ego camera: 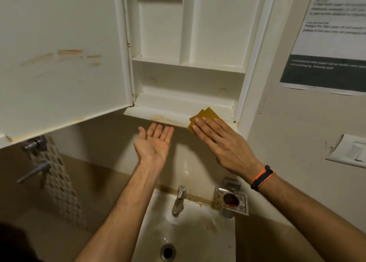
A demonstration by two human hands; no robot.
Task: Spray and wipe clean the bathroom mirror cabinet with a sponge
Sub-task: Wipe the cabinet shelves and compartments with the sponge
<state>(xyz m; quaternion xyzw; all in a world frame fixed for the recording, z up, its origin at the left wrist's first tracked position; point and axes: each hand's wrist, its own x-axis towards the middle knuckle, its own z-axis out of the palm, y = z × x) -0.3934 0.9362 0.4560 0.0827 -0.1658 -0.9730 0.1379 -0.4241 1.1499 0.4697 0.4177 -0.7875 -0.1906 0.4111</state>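
The white mirror cabinet (pixel 188 77) stands open, its door (pixel 63 63) swung to the left with brown stains on the inner face. A yellow-brown sponge cloth (pixel 206 115) lies on the right end of the cabinet's bottom ledge (pixel 158 115). My right hand (pixel 221 142) presses flat on it with straight fingers. My left hand (pixel 154 142) is held palm up just under the ledge's front lip, fingers straight, holding nothing. Brown stains mark the ledge above the left hand. No spray bottle is in view.
Below is a white sink (pixel 188 232) with a metal tap (pixel 179 200) and a metal soap holder (pixel 231 202) at the right. Wall taps (pixel 35 158) and a perforated white mat hang at left. A paper notice (pixel 328 39) and a switch plate (pixel 350 150) are on the right wall.
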